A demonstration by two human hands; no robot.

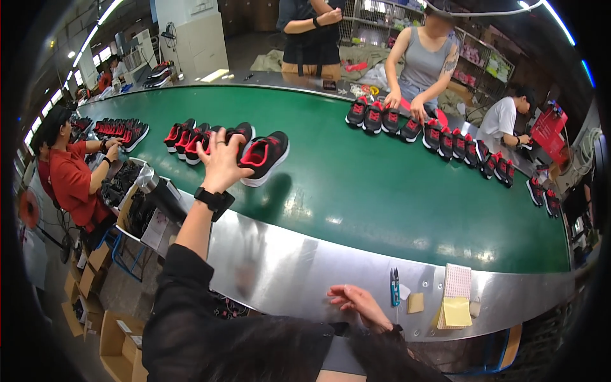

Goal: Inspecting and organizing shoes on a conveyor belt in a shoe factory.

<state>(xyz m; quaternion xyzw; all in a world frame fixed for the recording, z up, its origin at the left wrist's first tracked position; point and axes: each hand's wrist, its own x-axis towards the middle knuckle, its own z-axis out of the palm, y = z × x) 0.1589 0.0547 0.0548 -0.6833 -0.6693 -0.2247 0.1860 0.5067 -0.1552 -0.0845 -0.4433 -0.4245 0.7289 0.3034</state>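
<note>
The left hand [223,162] reaches out over the green belt [344,197], its fingers spread wide across the black-and-red shoes, with the thumb at the heel end of the nearest shoe [275,154]. Whether it grips that shoe or merely touches it, I cannot tell – the fingers hide the contact. This shoe sits left of the belt's middle, toe pointing far and to the right, close beside a second shoe [245,132]; more shoes [191,144] stand just to the left.

The right hand [361,304] is empty and loosely curled, above the near metal counter [273,254]. To its right lie blue-handled snips [394,290], a small tan block [415,303] and a notepad [457,280] with a yellow note [457,312].

At the far side – toward the right – a co-worker in a grey top [423,60] has both hands at a long row of similar shoes [433,136].
</note>
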